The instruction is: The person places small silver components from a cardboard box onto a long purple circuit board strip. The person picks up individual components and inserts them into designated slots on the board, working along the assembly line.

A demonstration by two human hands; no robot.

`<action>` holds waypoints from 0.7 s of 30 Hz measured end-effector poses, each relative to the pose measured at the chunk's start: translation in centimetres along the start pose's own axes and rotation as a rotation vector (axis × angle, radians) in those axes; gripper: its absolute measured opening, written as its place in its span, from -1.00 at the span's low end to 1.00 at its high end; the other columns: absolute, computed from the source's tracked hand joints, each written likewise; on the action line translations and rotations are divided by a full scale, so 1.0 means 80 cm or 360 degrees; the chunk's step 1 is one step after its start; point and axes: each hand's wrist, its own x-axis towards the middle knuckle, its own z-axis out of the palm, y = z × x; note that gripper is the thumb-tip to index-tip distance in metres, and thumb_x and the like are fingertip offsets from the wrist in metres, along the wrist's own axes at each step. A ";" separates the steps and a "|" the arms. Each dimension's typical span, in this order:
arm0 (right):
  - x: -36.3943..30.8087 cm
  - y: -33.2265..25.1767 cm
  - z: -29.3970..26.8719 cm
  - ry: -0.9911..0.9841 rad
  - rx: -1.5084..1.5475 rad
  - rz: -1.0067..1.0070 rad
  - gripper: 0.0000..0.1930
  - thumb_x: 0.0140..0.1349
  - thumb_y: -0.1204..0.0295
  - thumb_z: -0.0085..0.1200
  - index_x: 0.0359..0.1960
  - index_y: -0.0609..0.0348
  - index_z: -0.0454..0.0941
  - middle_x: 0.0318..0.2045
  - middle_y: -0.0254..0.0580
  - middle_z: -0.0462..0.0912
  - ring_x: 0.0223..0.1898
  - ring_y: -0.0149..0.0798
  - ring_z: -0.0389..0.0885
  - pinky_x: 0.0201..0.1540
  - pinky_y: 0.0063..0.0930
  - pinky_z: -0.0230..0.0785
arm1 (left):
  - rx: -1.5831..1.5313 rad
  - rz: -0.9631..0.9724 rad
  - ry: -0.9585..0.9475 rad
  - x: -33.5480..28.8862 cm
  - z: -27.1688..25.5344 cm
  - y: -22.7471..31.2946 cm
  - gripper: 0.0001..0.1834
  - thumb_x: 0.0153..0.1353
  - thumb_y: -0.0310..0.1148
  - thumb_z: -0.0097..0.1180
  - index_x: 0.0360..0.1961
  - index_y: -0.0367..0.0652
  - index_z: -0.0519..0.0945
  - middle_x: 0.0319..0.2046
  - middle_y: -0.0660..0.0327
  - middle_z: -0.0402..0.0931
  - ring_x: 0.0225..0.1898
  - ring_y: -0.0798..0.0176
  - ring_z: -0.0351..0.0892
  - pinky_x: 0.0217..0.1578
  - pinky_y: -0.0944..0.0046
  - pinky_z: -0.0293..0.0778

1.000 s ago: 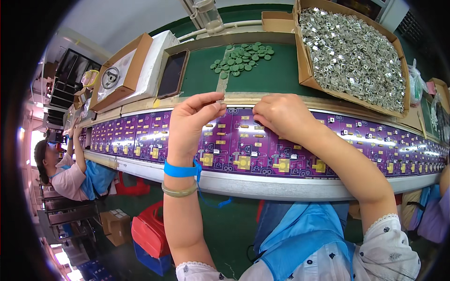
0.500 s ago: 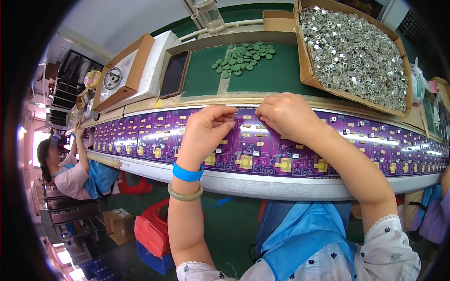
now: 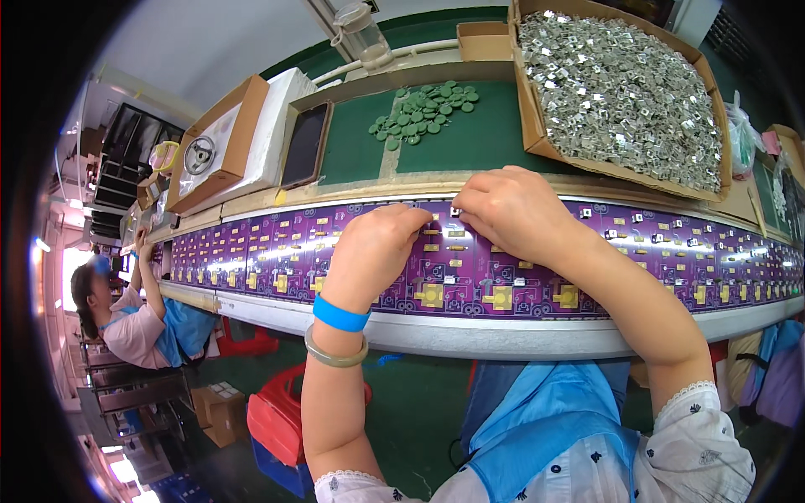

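The right hand (image 3: 516, 211) lay knuckles-up on the purple board (image 3: 503, 277), its fingertips (image 3: 459, 205) pinched narrow at a small silver part (image 3: 454, 212) on the board's far edge; whether the part was truly held could not be told. Just to its left the left hand (image 3: 377, 251) rested curled on the same board, fingertips (image 3: 423, 220) touching the surface close to the right hand's, its grip hidden under the knuckles. Below it the wrist bore a blue band (image 3: 340, 314) and a pale bangle (image 3: 334, 355). Beyond the hands, past the board's far edge, lay a green mat (image 3: 470, 142) with a heap of green discs (image 3: 423, 107), and right of that a cardboard box (image 3: 537, 138) full of silver clips (image 3: 620, 84). Far to the left along the board, another person (image 3: 126, 318) worked with raised hands.
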 end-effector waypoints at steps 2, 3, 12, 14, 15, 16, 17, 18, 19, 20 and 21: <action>-0.005 0.001 -0.012 0.0035 -0.0023 -0.0028 -0.95 0.07 0.48 0.16 -0.44 0.14 0.64 -0.39 -0.17 0.68 -0.29 -0.06 0.68 -0.18 -0.21 0.50 | 0.0001 -0.0038 -0.0061 0.002 -0.004 0.003 -0.74 0.07 -0.57 0.23 -0.16 -0.19 0.70 -0.27 0.04 0.68 -0.22 -0.06 0.68 -0.21 0.07 0.59; -0.008 0.002 -0.022 -0.0005 -0.0051 0.0004 -0.96 0.08 0.48 0.18 -0.43 0.14 0.64 -0.38 -0.17 0.67 -0.27 -0.07 0.68 -0.17 -0.22 0.50 | -0.0007 -0.0046 -0.0067 0.004 -0.005 0.005 -0.74 0.07 -0.58 0.23 -0.16 -0.18 0.70 -0.27 0.04 0.68 -0.22 -0.06 0.68 -0.21 0.07 0.59; -0.041 0.080 -0.108 0.0419 -0.0146 0.0517 -0.88 0.24 0.35 0.17 -0.29 0.06 0.69 -0.35 -0.19 0.69 -0.29 -0.02 0.68 -0.22 -0.17 0.53 | -0.0106 0.0060 0.0168 0.052 -0.025 0.033 -0.72 0.06 -0.58 0.30 -0.16 -0.17 0.67 -0.19 0.10 0.60 -0.22 -0.01 0.62 -0.19 0.16 0.55; -0.040 0.110 -0.125 0.0376 -0.0301 0.0606 -0.86 0.25 0.37 0.18 -0.24 0.11 0.70 -0.30 -0.15 0.69 -0.25 -0.01 0.68 -0.17 -0.20 0.53 | -0.0111 0.0173 0.0340 0.086 -0.018 0.052 -0.82 0.11 -0.53 0.28 -0.22 -0.19 0.68 -0.29 0.10 0.60 -0.25 0.00 0.61 -0.24 0.16 0.53; -0.039 0.122 -0.130 0.0357 -0.0369 0.0649 -0.85 0.26 0.39 0.19 -0.21 0.13 0.70 -0.28 -0.13 0.70 -0.23 -0.01 0.67 -0.15 -0.22 0.52 | -0.0116 0.0213 0.0407 0.103 -0.014 0.061 -0.84 0.12 -0.52 0.26 -0.23 -0.19 0.68 -0.31 0.11 0.60 -0.25 0.00 0.61 -0.24 0.13 0.52; -0.038 0.133 -0.136 0.0310 -0.0436 0.0652 -0.85 0.25 0.38 0.19 -0.21 0.13 0.70 -0.27 -0.13 0.70 -0.21 -0.01 0.67 -0.14 -0.21 0.52 | -0.0130 0.0261 0.0477 0.123 -0.009 0.070 -0.86 0.14 -0.50 0.25 -0.25 -0.19 0.69 -0.34 0.11 0.60 -0.25 0.00 0.61 -0.24 0.11 0.51; -0.037 0.143 -0.140 0.0263 -0.0504 0.0655 -0.85 0.24 0.38 0.20 -0.21 0.13 0.71 -0.27 -0.13 0.70 -0.20 -0.01 0.67 -0.12 -0.20 0.52 | -0.0071 0.0287 0.0494 0.143 -0.004 0.078 -0.87 0.15 -0.48 0.25 -0.25 -0.17 0.70 -0.34 0.12 0.61 -0.25 0.00 0.60 -0.23 0.09 0.50; -0.041 0.153 -0.143 0.0212 -0.0579 0.0669 -0.84 0.24 0.38 0.20 -0.21 0.13 0.71 -0.26 -0.14 0.70 -0.18 -0.01 0.66 -0.10 -0.19 0.51 | -0.0023 0.0321 0.0508 0.166 0.005 0.087 -0.87 0.15 -0.46 0.24 -0.26 -0.16 0.71 -0.35 0.13 0.62 -0.24 0.00 0.60 -0.23 0.07 0.49; -0.037 0.155 -0.141 0.0150 -0.0585 0.0733 -0.83 0.21 0.38 0.22 -0.20 0.12 0.71 -0.29 -0.14 0.69 -0.13 -0.02 0.64 -0.07 -0.16 0.51 | 0.0039 0.0342 0.0525 0.184 0.010 0.093 -0.88 0.16 -0.43 0.24 -0.26 -0.15 0.71 -0.35 0.13 0.62 -0.24 0.00 0.60 -0.22 0.04 0.47; -0.036 0.158 -0.138 0.0143 -0.0610 0.0713 -0.83 0.20 0.37 0.23 -0.21 0.11 0.71 -0.29 -0.15 0.69 -0.13 -0.02 0.64 -0.07 -0.15 0.51 | 0.0091 0.0335 0.0584 0.203 0.016 0.098 -0.87 0.15 -0.42 0.25 -0.27 -0.13 0.72 -0.35 0.14 0.63 -0.23 0.00 0.60 -0.21 0.03 0.46; -0.035 0.162 -0.131 0.0133 -0.0627 0.0695 -0.83 0.19 0.37 0.24 -0.22 0.11 0.72 -0.30 -0.16 0.68 -0.12 -0.01 0.64 -0.07 -0.14 0.51 | 0.0144 0.0323 0.0637 0.220 0.027 0.098 -0.87 0.14 -0.40 0.25 -0.27 -0.12 0.73 -0.35 0.15 0.63 -0.23 0.00 0.60 -0.19 0.02 0.45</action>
